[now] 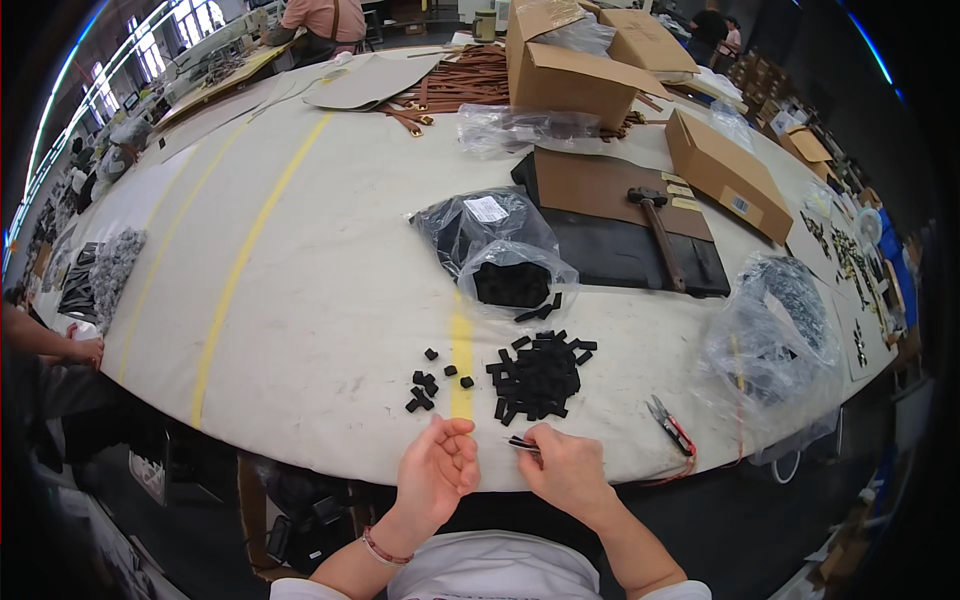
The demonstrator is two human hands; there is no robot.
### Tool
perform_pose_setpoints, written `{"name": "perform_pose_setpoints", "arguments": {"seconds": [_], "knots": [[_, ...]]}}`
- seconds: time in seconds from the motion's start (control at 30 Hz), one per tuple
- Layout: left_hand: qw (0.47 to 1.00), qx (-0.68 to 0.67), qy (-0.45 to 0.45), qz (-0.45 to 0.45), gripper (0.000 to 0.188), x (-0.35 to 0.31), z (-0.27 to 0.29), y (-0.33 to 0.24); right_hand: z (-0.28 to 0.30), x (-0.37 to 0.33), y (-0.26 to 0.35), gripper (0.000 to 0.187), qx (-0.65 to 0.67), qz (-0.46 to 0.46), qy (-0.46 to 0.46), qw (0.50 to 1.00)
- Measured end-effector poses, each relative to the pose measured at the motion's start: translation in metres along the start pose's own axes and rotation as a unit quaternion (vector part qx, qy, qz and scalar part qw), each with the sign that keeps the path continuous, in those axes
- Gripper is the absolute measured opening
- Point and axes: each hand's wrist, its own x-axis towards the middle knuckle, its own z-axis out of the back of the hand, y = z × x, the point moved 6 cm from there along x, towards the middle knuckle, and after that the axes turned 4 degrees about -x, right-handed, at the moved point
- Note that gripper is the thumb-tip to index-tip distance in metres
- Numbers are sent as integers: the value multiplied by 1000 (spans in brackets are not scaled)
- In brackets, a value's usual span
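Note:
My left hand is held palm up at the table's near edge, its fingers loosely curled and nothing visible in them. Beside it, my right hand pinches a thin dark strip with a pale edge; its kind is too small to make out. Just beyond that hand lies a heap of small black blocks. A smaller scatter of black blocks sits beyond my left hand. More black pieces fill an open clear plastic bag, and a few spill from its mouth.
Red-handled thread snips lie at right, near a crumpled clear bag. A hammer rests on brown and black sheets. Farther back are cardboard boxes and brown straps. Another person's hand is at far left.

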Motion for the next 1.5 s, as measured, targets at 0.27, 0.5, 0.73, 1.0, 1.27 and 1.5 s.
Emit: {"name": "perform_pose_setpoints", "arguments": {"seconds": [0.27, 0.5, 0.73, 1.0, 1.27, 1.5], "knots": [[907, 402, 64, -111, 11, -5, -25, 2, 6, 0, -6, 15, 276, -93, 103, 951], [979, 179, 98, 29, 9, 6, -17, 17, 5, -1, -1, 11, 391, -99, 101, 909], [993, -17, 69, 93, 13, 2, -15, 32, 2, -2, 1, 16, 490, -105, 40, 864], [995, -17, 56, 86, 21, 3, -14, 41, 13, 7, 9, 12, 375, -8, -30, 927], [991, 130, 37, -25, 13, 4, -12, 35, 19, 5, 15, 10, 285, 40, -79, 955], [674, 523, 84, -515, 7, -24, -41, 8, 16, -3, 8, 3, 248, -45, -109, 962]]}}
